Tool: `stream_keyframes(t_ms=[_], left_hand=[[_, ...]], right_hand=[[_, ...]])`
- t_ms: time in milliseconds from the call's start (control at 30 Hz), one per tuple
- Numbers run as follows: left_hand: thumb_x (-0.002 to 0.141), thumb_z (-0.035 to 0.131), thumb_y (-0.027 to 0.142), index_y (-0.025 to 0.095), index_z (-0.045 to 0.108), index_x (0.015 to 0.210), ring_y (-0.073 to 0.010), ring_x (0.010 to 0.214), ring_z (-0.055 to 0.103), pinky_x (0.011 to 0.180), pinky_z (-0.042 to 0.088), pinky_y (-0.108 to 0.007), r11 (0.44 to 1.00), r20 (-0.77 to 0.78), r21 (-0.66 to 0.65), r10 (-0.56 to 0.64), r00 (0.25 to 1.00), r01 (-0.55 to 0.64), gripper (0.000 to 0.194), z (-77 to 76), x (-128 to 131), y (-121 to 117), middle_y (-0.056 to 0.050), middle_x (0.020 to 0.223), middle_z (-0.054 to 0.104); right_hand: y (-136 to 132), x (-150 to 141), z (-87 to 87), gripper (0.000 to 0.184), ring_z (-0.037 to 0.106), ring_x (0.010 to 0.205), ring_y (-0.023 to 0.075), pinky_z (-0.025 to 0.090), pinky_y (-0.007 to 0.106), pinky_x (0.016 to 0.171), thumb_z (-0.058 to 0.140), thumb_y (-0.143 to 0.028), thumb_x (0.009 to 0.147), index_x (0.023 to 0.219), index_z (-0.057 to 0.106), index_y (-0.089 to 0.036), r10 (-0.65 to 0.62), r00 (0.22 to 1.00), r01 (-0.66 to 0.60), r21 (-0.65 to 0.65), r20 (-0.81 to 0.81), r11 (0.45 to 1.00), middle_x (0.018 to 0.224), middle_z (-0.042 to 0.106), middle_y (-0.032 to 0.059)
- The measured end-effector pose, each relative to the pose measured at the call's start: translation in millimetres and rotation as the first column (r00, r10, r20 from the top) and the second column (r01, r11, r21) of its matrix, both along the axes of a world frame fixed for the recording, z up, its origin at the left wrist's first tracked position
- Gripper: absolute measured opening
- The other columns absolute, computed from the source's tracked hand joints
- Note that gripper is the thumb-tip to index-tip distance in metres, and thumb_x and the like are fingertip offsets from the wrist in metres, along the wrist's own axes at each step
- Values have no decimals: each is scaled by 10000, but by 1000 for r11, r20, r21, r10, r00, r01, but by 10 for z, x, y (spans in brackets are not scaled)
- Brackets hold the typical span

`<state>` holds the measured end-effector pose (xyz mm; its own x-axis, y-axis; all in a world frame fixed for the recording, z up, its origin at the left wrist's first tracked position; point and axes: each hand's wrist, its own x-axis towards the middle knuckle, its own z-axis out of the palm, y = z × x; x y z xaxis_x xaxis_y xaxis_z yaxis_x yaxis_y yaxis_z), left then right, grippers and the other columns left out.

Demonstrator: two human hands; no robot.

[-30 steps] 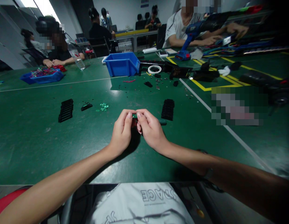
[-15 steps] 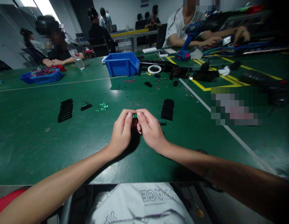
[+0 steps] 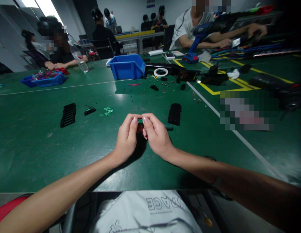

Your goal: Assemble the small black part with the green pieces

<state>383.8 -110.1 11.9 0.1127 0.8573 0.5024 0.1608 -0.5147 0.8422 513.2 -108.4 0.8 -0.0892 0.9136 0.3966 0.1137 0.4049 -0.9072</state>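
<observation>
At the far left of the green table (image 3: 75,155), a shallow blue tray (image 3: 57,80) contained a heap of thin, mainly red, wire-like pieces. A black slotted rack (image 3: 68,115) lay nearer, its slats running crosswise. Next came a clear bottle (image 3: 83,64), tilted in view, then a black part (image 3: 89,111) with small bits around it, and a loose pile of green pieces (image 3: 108,111). The blue bin (image 3: 123,72) was open at the top; its contents were hidden by its walls.

At the centre, above the near half of the table, the left hand (image 3: 127,139) pinched the left end of a small green part (image 3: 140,121) between thumb and bent forefinger. The visible section was oriented with its long axis left to right; both ends were covered. A reddish item (image 3: 140,128) beneath it could not be identified. The right hand (image 3: 159,137) pinched the right end in the same manner. Beyond that hand, a dark bar (image 3: 169,127) was partly concealed, near a black ribbed block (image 3: 174,114).
</observation>
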Motion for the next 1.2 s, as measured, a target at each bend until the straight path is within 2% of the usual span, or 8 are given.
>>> stream_keyframes(t_ms=[367, 700, 1200], left_hand=[[1061, 425, 371, 180, 647, 1049, -123, 695, 539, 647, 465, -228, 999, -17, 28, 22, 1000, -22, 293, 7, 8, -6, -17, 792, 579], [1064, 430, 336, 182, 652, 1069, -111, 714, 553, 667, 469, -221, 998, -21, 53, 37, 999, -36, 270, -8, 2, -15, -14, 821, 585], [1057, 423, 401, 181, 636, 1054, -131, 690, 548, 650, 471, -241, 998, -19, 16, 56, 998, -56, 306, -2, 10, -9, -18, 776, 582]], right_hand=[[-12, -24, 10, 264, 588, 771, 160, 435, 282, 645, 394, -384, 1074, 1074, 574, -191, -15, 1000, 15, 29, 16, 999, 835, 601, 30], [-33, -41, 12, 262, 599, 789, 164, 432, 283, 640, 388, -373, 1075, 1088, 568, -183, -35, 999, 33, 54, 28, 998, 845, 606, 38], [-26, -34, 22, 269, 580, 751, 168, 425, 279, 607, 397, -415, 1067, 1086, 568, -208, 6, 1000, -6, -4, 4, 1000, 818, 584, 29]])
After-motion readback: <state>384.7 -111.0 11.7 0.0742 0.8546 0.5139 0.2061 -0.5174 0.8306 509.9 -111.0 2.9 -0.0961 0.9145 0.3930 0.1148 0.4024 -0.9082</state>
